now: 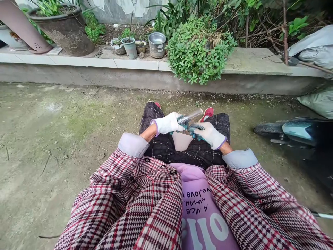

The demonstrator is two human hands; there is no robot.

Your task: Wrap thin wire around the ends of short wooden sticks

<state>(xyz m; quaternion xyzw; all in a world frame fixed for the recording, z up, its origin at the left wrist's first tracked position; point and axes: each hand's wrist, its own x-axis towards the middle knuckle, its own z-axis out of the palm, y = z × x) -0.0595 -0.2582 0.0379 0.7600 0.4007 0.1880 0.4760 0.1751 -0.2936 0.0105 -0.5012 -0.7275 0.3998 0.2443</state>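
Note:
My left hand (169,123), in a white work glove with green-coated fingers, is closed around a clear tube-like piece (195,114) with a silvery ribbed part near the fingers. The clear end points up and to the right, past my right hand. My right hand (210,134), gloved the same way, has its fingers curled right beside the lower side of that piece. What lies within these fingers is hidden. Both hands are above my lap, over dark checked trousers (156,140). Below them a pale flat surface (182,141) shows between my thighs.
Ahead runs a low ledge (104,62) with a large clay pot (66,31), a small planter (129,48), a metal pot (157,45) and a leafy bush (200,52). A two-wheeler (296,132) stands at right, below pale sacks (318,100). Concrete ground (65,132) lies around me.

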